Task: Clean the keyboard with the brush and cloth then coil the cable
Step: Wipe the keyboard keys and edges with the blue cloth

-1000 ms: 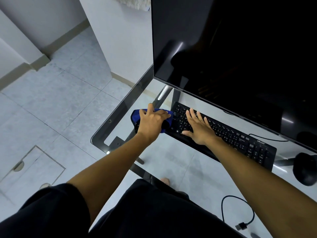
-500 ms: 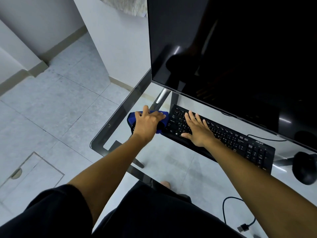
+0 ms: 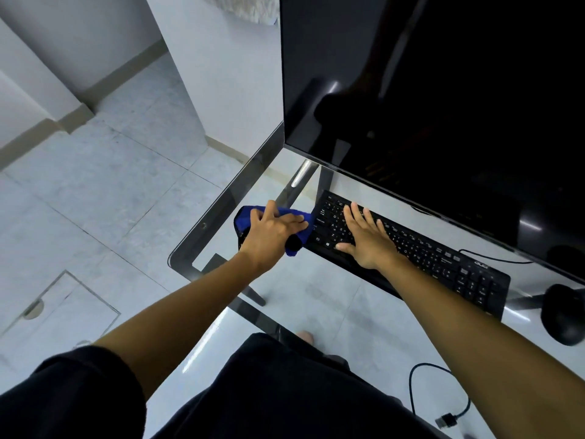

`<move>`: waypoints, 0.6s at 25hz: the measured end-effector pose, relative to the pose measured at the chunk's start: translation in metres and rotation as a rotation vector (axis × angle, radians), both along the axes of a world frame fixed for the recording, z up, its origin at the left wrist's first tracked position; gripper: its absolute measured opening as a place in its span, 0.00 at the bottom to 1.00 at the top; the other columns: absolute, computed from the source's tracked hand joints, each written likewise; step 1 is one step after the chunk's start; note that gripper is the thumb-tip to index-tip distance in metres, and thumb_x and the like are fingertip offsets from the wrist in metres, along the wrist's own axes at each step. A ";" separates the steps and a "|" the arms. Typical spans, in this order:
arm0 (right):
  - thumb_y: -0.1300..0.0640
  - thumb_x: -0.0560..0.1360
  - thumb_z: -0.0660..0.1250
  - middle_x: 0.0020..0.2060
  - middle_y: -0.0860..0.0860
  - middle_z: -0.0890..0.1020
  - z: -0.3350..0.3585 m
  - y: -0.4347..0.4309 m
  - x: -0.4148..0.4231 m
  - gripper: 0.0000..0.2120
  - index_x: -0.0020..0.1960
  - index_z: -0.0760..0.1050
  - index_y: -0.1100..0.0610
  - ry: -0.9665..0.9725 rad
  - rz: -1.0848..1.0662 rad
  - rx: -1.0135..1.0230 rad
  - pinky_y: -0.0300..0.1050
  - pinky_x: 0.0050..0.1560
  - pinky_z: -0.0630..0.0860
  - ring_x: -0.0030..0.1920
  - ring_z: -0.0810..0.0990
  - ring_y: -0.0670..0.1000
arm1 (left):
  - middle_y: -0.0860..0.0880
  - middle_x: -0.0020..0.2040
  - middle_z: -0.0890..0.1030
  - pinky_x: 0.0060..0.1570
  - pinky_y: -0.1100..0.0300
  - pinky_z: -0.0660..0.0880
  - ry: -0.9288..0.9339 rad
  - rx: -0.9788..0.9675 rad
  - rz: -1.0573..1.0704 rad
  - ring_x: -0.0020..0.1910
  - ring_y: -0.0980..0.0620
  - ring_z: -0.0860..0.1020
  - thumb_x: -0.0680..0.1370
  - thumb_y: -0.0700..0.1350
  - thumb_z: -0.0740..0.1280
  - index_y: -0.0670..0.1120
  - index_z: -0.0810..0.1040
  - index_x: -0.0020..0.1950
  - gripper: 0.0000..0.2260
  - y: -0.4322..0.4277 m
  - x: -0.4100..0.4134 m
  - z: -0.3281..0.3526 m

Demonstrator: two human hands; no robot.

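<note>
A black keyboard [image 3: 443,264] lies on the glass desk [image 3: 218,204], below the monitor. A blue cloth [image 3: 245,218] sits bunched against the keyboard's left end. My left hand [image 3: 272,231] presses down on the cloth with fairly straight fingers, fingertips toward the keys. Something small and black [image 3: 293,244] pokes out under that hand; I cannot tell what it is. My right hand [image 3: 367,240] lies flat with spread fingers on the left half of the keys. The black cable [image 3: 414,384] loops on the desk at the near right, its USB plug [image 3: 445,420] lying free.
A large dark monitor [image 3: 443,90] stands close behind the keyboard. A rounded black object [image 3: 566,315] sits at the desk's right edge. The desk's left corner [image 3: 172,258] is near the cloth, with tiled floor [image 3: 110,185] beyond. My dark-clothed legs fill the bottom.
My left hand has slid the cloth slightly away from the keyboard's left end. My right hand has stayed flat on the keys.
</note>
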State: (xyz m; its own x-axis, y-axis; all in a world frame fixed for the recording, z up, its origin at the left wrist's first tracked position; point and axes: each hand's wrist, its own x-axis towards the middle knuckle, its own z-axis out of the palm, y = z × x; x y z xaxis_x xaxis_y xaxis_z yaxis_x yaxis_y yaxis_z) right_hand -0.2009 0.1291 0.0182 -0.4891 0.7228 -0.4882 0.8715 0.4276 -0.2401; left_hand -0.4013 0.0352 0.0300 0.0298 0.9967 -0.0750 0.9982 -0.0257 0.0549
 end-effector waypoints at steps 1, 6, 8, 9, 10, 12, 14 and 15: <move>0.45 0.79 0.58 0.76 0.49 0.36 0.000 0.000 0.000 0.39 0.77 0.35 0.53 0.004 0.000 -0.004 0.53 0.76 0.40 0.76 0.36 0.52 | 0.56 0.73 0.67 0.55 0.51 0.62 0.010 0.003 -0.023 0.60 0.47 0.64 0.76 0.36 0.64 0.56 0.65 0.73 0.28 -0.007 -0.003 -0.001; 0.46 0.79 0.59 0.76 0.49 0.35 0.000 0.002 0.000 0.40 0.77 0.35 0.53 0.013 0.018 -0.017 0.54 0.76 0.39 0.76 0.35 0.53 | 0.56 0.73 0.67 0.52 0.50 0.64 0.120 0.024 -0.075 0.59 0.45 0.67 0.76 0.38 0.65 0.55 0.63 0.74 0.28 -0.004 -0.006 -0.005; 0.46 0.79 0.59 0.76 0.49 0.35 0.000 0.002 0.000 0.40 0.77 0.35 0.53 0.015 0.019 -0.017 0.55 0.75 0.39 0.76 0.35 0.53 | 0.56 0.74 0.66 0.53 0.50 0.66 0.173 0.029 -0.089 0.61 0.44 0.67 0.76 0.39 0.64 0.55 0.62 0.74 0.28 0.010 -0.005 -0.004; 0.46 0.79 0.59 0.76 0.49 0.35 0.000 0.001 0.000 0.40 0.77 0.35 0.53 0.017 0.018 -0.020 0.55 0.75 0.39 0.76 0.35 0.53 | 0.56 0.74 0.66 0.53 0.49 0.67 0.200 0.036 -0.102 0.61 0.44 0.67 0.76 0.39 0.65 0.55 0.63 0.73 0.28 0.017 -0.004 -0.003; 0.46 0.79 0.59 0.76 0.49 0.35 0.000 0.001 0.000 0.40 0.77 0.35 0.53 0.020 0.017 -0.024 0.55 0.75 0.39 0.76 0.35 0.53 | 0.56 0.73 0.67 0.52 0.48 0.68 0.222 0.047 -0.109 0.61 0.43 0.68 0.75 0.39 0.67 0.55 0.64 0.73 0.28 0.025 -0.003 -0.002; 0.47 0.79 0.59 0.76 0.49 0.35 0.000 0.002 -0.001 0.40 0.77 0.35 0.53 0.029 0.011 -0.027 0.55 0.76 0.39 0.76 0.35 0.53 | 0.55 0.72 0.68 0.53 0.47 0.68 0.244 0.050 -0.111 0.62 0.42 0.68 0.74 0.40 0.68 0.54 0.65 0.72 0.29 0.043 0.000 0.001; 0.47 0.78 0.60 0.76 0.49 0.35 -0.001 0.001 -0.002 0.40 0.77 0.35 0.54 0.036 0.013 -0.020 0.55 0.76 0.39 0.76 0.35 0.53 | 0.54 0.74 0.64 0.56 0.46 0.67 0.257 0.023 -0.106 0.65 0.41 0.64 0.75 0.39 0.66 0.53 0.61 0.74 0.30 0.063 0.004 0.004; 0.47 0.78 0.60 0.76 0.49 0.36 -0.001 0.001 -0.001 0.40 0.77 0.35 0.53 0.041 0.011 -0.018 0.55 0.76 0.39 0.76 0.35 0.53 | 0.53 0.74 0.62 0.58 0.45 0.66 0.250 0.012 -0.095 0.67 0.41 0.62 0.75 0.39 0.66 0.53 0.59 0.75 0.31 0.075 0.006 0.005</move>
